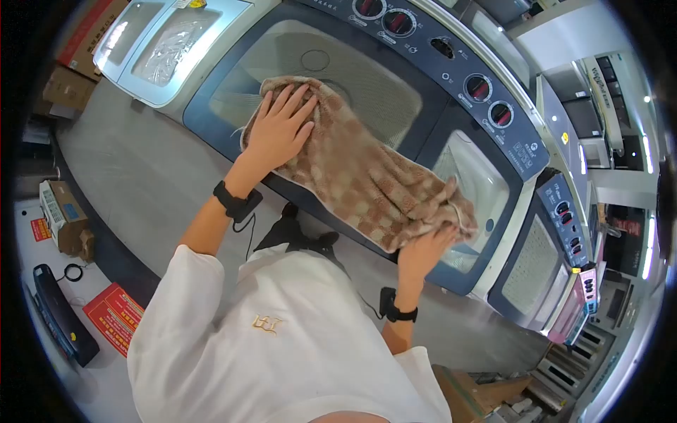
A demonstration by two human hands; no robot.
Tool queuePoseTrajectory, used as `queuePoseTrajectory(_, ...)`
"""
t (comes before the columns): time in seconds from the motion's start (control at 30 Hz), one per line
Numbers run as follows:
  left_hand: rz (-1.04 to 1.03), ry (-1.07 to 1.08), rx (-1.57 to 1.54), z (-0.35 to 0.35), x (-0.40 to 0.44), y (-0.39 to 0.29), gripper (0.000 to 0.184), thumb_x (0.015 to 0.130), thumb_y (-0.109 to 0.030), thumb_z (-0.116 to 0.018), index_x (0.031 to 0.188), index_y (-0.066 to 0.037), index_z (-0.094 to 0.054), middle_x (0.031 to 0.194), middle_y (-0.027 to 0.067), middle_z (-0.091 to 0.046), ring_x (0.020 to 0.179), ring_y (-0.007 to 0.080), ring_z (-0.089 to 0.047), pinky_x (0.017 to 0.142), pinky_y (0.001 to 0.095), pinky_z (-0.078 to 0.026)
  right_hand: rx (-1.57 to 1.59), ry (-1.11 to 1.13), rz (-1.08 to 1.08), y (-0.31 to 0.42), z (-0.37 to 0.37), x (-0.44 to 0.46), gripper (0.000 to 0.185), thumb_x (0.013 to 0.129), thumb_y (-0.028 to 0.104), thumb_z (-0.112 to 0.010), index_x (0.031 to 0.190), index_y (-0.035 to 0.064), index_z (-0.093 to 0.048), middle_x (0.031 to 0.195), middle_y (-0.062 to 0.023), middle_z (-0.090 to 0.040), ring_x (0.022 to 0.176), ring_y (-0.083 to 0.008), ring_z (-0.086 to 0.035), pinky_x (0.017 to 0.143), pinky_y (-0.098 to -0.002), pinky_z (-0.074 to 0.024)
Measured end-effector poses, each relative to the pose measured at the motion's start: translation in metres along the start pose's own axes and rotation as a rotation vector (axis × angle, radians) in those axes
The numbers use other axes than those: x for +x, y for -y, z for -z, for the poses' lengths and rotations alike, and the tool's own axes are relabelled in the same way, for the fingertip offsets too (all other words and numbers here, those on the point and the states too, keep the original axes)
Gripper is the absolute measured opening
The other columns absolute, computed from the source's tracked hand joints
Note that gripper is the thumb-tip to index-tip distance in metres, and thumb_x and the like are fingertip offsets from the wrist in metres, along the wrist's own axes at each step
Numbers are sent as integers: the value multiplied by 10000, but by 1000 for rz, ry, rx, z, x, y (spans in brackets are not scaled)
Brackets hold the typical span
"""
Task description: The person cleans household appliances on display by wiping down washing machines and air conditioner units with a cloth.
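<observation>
A brown checkered towel (352, 169) lies spread across the lids of a twin-tub washing machine (486, 141), with its right end bunched up. On the towel's left end rests my left hand (282, 127), palm down, fingers stretched and apart. My right hand (423, 252) is closed on the bunched right end, and the cloth partly hides its fingertips. Beneath the towel, the larger lid (268, 56) shows at the left and the smaller clear lid (486, 169) at the right. Both lids are down. Dark bands circle both my wrists.
The control panel (451, 60) with knobs runs along the machine's far side. Other washers stand close by, one with a light blue lid (169, 49) at left and another (536, 261) at right. A white counter (70, 282) with boxes and a red sign is behind at left.
</observation>
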State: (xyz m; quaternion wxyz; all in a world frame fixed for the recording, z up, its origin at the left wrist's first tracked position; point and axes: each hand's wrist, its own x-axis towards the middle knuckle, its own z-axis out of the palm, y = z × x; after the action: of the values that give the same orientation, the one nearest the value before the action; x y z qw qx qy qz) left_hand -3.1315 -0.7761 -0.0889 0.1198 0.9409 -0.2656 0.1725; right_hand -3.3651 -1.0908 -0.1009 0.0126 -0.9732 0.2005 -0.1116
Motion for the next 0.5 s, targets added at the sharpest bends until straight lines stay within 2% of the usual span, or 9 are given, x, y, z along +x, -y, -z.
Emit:
queuePoseTrajectory(0.23, 12, 76, -104, 36, -33, 29, 520, 1019, -315, -534, 1519, -177, -501, 1598, 74, -429, 1478, 312, -383, 1234, 536, -240, 159, 19, 111, 111, -7, 10, 675, 821, 109, -528, 1414, -194, -419, 1520, -439, -304, 1488, -592, -181, 1240, -641, -133)
queuePoseTrajectory(0.4, 177, 13, 99, 38, -53, 132, 523, 1022, -305, -533, 1525, -166, -496, 1587, 85, -445, 1474, 307, -389, 1223, 520, -274, 164, 9, 225, 162, 0, 1, 605, 868, 122, -550, 1390, -172, -468, 1514, -418, -337, 1482, -574, -229, 1226, -631, -184)
queuePoseTrajectory(0.5, 202, -44, 103, 22, -38, 189, 507, 1036, -330, -508, 1515, -162, -502, 1599, 88, -428, 1476, 321, -388, 1201, 515, -320, 117, -2, 251, 172, 1, 8, 539, 918, 146, -557, 1370, -143, -502, 1500, -411, -360, 1466, -576, -263, 1211, -633, -221)
